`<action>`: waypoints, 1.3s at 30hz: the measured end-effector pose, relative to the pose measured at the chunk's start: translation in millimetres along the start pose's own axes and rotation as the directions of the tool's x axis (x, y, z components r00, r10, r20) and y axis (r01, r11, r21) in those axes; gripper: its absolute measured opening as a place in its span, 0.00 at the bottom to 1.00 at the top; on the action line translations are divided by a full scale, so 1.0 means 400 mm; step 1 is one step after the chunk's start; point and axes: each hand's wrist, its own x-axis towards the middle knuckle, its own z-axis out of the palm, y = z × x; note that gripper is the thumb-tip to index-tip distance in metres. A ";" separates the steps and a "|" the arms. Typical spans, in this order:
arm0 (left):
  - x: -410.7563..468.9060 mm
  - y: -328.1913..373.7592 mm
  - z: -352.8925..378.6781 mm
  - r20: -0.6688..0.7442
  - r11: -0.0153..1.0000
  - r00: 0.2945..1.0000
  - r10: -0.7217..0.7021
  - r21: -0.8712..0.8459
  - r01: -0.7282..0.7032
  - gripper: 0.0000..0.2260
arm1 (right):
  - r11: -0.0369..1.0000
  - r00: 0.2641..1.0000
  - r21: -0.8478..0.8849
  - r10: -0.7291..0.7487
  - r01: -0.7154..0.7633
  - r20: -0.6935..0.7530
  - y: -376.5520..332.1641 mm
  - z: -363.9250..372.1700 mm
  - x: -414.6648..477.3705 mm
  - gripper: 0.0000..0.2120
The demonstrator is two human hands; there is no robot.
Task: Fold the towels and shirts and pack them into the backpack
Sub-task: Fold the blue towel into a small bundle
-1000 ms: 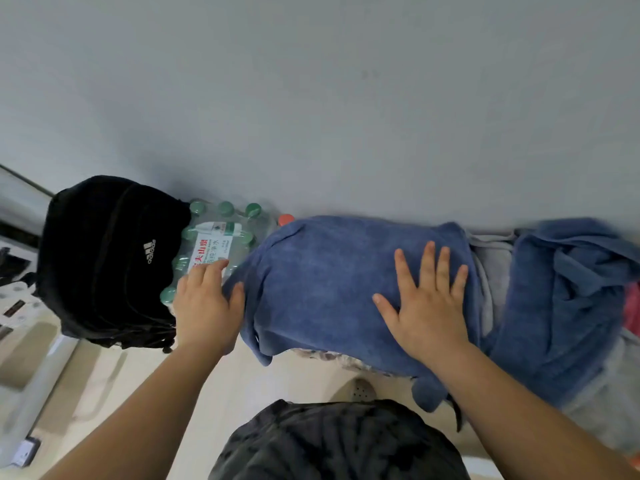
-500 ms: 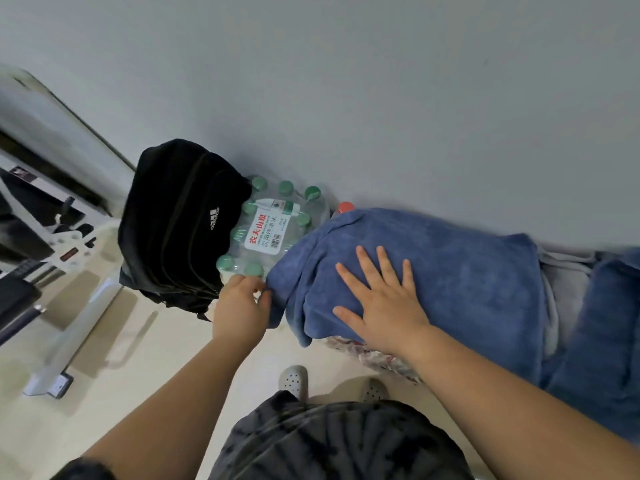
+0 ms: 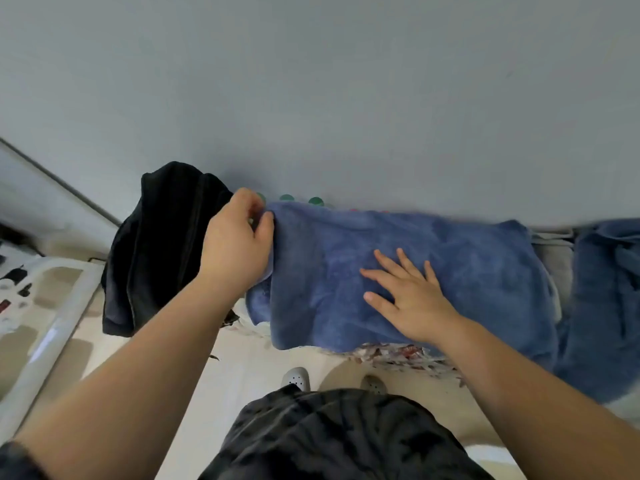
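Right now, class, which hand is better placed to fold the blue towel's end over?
Left hand. It pinches the blue towel at its left edge beside the black backpack, so it could probably carry that edge across. The right hand lies flat on the towel's middle, suited to pinning it.

Both our bare forearms reach up from the lower corners of the frame. Our left hand (image 3: 239, 244), left of centre, curls thumb and fingers to pinch the towel (image 3: 467, 265) edge. Our right hand (image 3: 412, 299), centre-right, lies flat with fingers spread.
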 end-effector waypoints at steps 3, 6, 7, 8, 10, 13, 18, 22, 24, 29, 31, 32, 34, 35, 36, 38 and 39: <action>0.023 -0.067 0.058 0.300 0.970 0.950 0.080 0.197 -0.144 0.07 | 0.996 0.994 0.069 0.070 -0.064 -0.088 -0.034 -0.019 0.014 0.24; -0.009 -0.138 0.110 0.534 0.877 0.830 0.162 0.308 -0.369 0.14 | 0.995 0.968 0.065 0.093 -0.080 -0.233 -0.078 -0.022 0.022 0.24; -0.021 -0.154 0.115 0.526 0.867 0.824 0.209 0.291 -0.405 0.16 | 0.996 0.957 0.065 0.074 -0.058 -0.279 -0.100 -0.019 0.022 0.24; -0.030 -0.166 0.115 0.495 0.883 0.833 0.245 0.241 -0.403 0.18 | 0.997 0.945 0.068 0.044 -0.023 -0.323 -0.122 -0.011 0.025 0.24; -0.050 -0.177 0.104 0.428 0.936 0.864 0.268 0.097 -0.338 0.23 | 0.995 0.925 0.080 -0.018 0.052 -0.378 -0.174 0.003 0.031 0.23; -0.078 -0.191 0.084 0.351 0.983 0.919 0.179 -0.089 -0.158 0.31 | 0.984 0.933 0.115 -0.089 0.137 -0.350 -0.252 0.007 0.052 0.26; -0.098 -0.213 0.067 0.329 0.980 0.940 0.088 -0.197 -0.022 0.22 | 0.989 0.966 0.022 -0.137 0.145 -0.219 -0.329 0.002 0.103 0.22; -0.089 -0.235 0.069 0.331 0.994 0.942 0.058 -0.110 -0.023 0.20 | 0.996 0.973 -0.079 0.025 -0.044 -0.231 -0.342 0.002 0.121 0.27; -0.086 -0.243 0.074 0.346 0.995 0.936 0.070 -0.087 -0.042 0.19 | 0.986 0.960 -0.120 0.085 -0.120 -0.267 -0.359 -0.002 0.130 0.28; -0.079 -0.243 0.074 0.362 0.990 0.922 0.138 -0.057 -0.126 0.15 | 0.980 0.907 -0.132 0.082 -0.149 -0.413 -0.376 0.001 0.152 0.12; -0.072 -0.248 0.074 0.363 0.989 0.920 0.146 -0.022 -0.148 0.13 | 0.993 0.859 0.005 0.106 -0.120 -0.502 -0.360 0.000 0.149 0.16; -0.068 -0.251 0.075 0.376 0.987 0.915 0.145 0.006 -0.159 0.11 | 0.992 0.830 0.072 0.130 -0.107 -0.542 -0.352 -0.006 0.146 0.18; -0.063 -0.252 0.076 0.414 0.980 0.898 0.147 0.063 -0.190 0.08 | 0.969 0.789 0.224 0.216 -0.101 -0.575 -0.339 -0.030 0.145 0.18; -0.063 -0.247 0.075 0.416 0.976 0.896 0.158 0.070 -0.205 0.07 | 0.947 0.778 0.297 0.278 -0.123 -0.564 -0.334 -0.050 0.148 0.18; -0.065 -0.241 0.074 0.405 0.978 0.899 0.164 0.053 -0.202 0.06 | 0.924 0.774 0.347 0.338 -0.164 -0.535 -0.327 -0.071 0.152 0.18; -0.072 -0.219 0.057 0.376 0.988 0.914 0.151 -0.056 -0.141 0.05 | 0.897 0.777 0.362 0.411 -0.252 -0.477 -0.314 -0.115 0.165 0.18; -0.075 -0.207 0.046 0.361 0.989 0.923 0.131 -0.118 -0.094 0.04 | 0.888 0.784 0.369 0.428 -0.273 -0.450 -0.310 -0.137 0.172 0.17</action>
